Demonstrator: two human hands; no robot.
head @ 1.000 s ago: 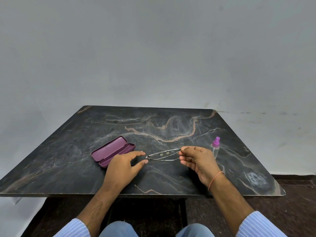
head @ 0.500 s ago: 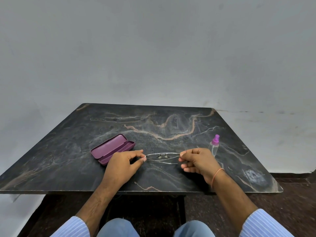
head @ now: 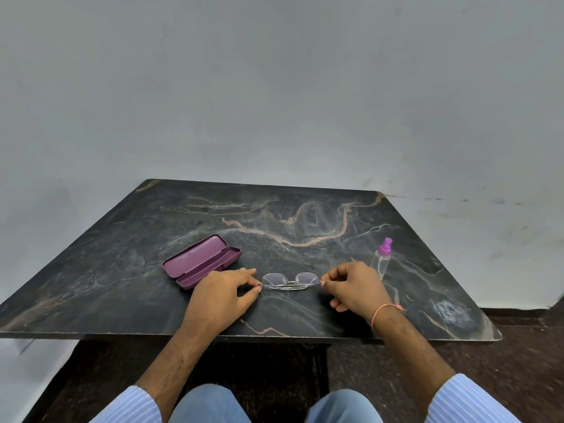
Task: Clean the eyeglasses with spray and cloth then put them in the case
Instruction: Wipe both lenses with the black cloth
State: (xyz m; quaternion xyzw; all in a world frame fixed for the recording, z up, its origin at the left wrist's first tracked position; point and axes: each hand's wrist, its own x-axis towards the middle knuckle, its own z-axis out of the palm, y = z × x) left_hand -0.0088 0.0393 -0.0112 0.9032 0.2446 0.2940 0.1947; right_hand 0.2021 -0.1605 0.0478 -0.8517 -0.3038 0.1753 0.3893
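Note:
Thin metal-framed eyeglasses (head: 290, 281) with folded arms are held just above the dark marble table (head: 122, 270), lenses facing me. My left hand (head: 222, 296) pinches the frame's left end between thumb and forefinger. My right hand (head: 355, 286) pinches the right end the same way. A purple glasses case (head: 200, 260) lies open on the table behind my left hand. A clear spray bottle (head: 383, 257) with a purple nozzle stands just behind my right hand. No cloth shows in view.
The table's near edge (head: 274, 335) runs just above my knees. A plain grey wall (head: 274, 102) rises behind the table. Dark floor (head: 518, 346) lies to the right of the table.
My left hand closed in and pinched the left end of the glasses. Both hands then turned the frame so that the lenses stand up and face me.

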